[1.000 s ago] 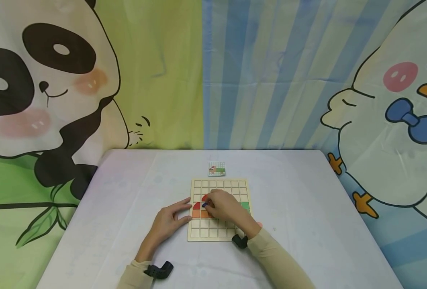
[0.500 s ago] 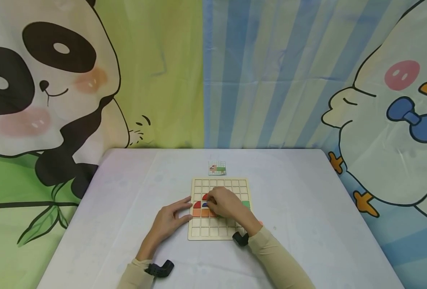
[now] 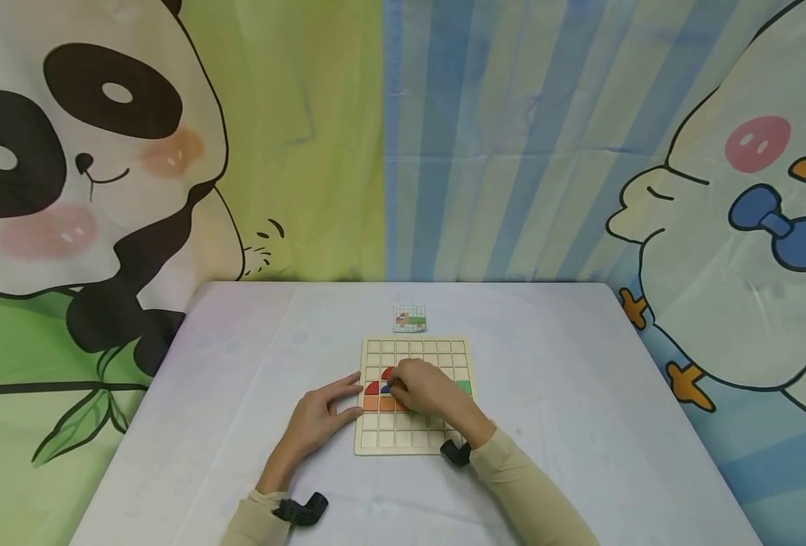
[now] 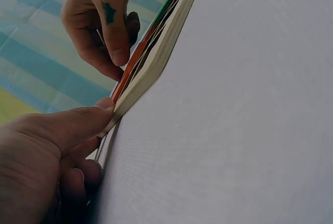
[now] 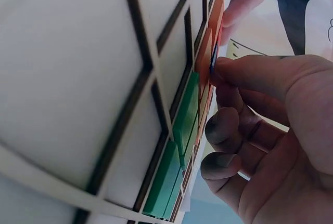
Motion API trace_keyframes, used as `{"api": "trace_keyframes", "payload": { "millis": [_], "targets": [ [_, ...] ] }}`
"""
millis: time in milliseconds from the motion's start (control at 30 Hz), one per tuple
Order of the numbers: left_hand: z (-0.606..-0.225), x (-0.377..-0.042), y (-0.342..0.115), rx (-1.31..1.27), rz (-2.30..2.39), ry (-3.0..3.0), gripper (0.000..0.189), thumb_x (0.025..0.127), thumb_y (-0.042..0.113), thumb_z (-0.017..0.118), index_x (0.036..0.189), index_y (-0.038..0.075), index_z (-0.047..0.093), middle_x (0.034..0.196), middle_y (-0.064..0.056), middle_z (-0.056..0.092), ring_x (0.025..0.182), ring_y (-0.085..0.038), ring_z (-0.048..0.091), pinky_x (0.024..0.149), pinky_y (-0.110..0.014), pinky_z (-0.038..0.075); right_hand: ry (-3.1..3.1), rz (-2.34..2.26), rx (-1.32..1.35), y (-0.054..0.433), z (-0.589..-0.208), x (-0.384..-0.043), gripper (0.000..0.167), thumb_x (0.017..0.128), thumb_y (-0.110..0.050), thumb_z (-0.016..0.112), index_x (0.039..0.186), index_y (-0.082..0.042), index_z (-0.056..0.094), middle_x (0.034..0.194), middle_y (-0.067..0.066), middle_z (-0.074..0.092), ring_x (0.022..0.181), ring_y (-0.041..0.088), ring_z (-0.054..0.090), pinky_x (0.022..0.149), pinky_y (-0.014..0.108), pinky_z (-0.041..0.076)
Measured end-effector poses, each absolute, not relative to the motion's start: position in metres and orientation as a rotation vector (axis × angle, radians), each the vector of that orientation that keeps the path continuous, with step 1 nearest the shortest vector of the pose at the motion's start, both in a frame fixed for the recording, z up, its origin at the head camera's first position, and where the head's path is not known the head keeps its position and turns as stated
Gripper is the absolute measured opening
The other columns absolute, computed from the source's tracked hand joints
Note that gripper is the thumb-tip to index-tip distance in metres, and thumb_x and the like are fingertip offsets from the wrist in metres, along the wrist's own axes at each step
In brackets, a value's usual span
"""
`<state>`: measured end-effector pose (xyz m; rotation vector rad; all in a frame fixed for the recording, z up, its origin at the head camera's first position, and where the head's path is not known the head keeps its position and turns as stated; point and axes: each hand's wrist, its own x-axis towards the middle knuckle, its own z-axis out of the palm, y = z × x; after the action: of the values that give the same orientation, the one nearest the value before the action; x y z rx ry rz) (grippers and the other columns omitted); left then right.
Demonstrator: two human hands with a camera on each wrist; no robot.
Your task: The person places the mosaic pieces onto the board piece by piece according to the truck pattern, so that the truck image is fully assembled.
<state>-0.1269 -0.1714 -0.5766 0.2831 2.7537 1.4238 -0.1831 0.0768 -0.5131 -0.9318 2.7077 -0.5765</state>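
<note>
A square wooden grid board lies on the white table, with coloured flat pieces set in its cells. My right hand is over the middle of the board, fingers curled. Its thumb and forefinger pinch a small blue piece, seen as a thin blue sliver in the right wrist view. Red pieces lie beside and above it, and a row of orange pieces runs just below. My left hand touches the board's left edge with extended fingers and thumb. Green pieces are partly hidden behind my right hand.
Behind the board lies a small picture card with a gridded coloured pattern. The white tabletop stretches out on both sides. A printed curtain hangs along its far edge. Each wrist carries a black camera.
The right fingertips have shifted only slightly around the blue piece, and more of it shows now than a second ago. My left hand stays at the board's edge.
</note>
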Motion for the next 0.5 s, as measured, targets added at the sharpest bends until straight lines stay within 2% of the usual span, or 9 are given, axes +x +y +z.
{"api": "trace_keyframes", "payload": {
  "millis": [167, 333, 500],
  "targets": [
    [-0.576, -0.127, -0.172, 0.296, 1.421, 2.767, 0.043, 0.089, 0.031, 0.087, 0.13, 0.022, 0.077, 0.151, 0.009, 0.065, 0.058, -0.002, 0.04, 0.059, -0.021, 0.038, 2.709, -0.549, -0.974, 0.077, -0.512, -0.18, 0.019, 0.104, -0.019, 0.068, 0.114, -0.01, 0.08, 0.111, 0.003, 0.077, 0.088, 0.01, 0.066, 0.079, 0.024, 0.055],
    [-0.577, -0.127, -0.172, 0.314, 1.436, 2.772, 0.043, 0.088, 0.03, 0.087, 0.129, 0.02, 0.077, 0.151, 0.006, 0.065, 0.056, -0.002, 0.041, 0.056, -0.021, 0.038, 2.695, -0.626, -0.952, 0.082, -0.51, -0.18, 0.024, 0.105, -0.016, 0.065, 0.125, -0.008, 0.075, 0.088, 0.002, 0.075, 0.067, 0.005, 0.057, 0.065, 0.023, 0.048],
    [-0.578, -0.127, -0.172, 0.309, 1.421, 2.781, 0.043, 0.089, 0.031, 0.087, 0.13, 0.02, 0.077, 0.151, 0.007, 0.065, 0.057, -0.001, 0.041, 0.057, -0.02, 0.038, 2.735, -0.687, -0.928, 0.099, -0.504, -0.176, 0.024, 0.104, -0.017, 0.068, 0.125, -0.007, 0.075, 0.085, 0.001, 0.072, 0.066, 0.005, 0.052, 0.064, 0.025, 0.046]
  ]
}}
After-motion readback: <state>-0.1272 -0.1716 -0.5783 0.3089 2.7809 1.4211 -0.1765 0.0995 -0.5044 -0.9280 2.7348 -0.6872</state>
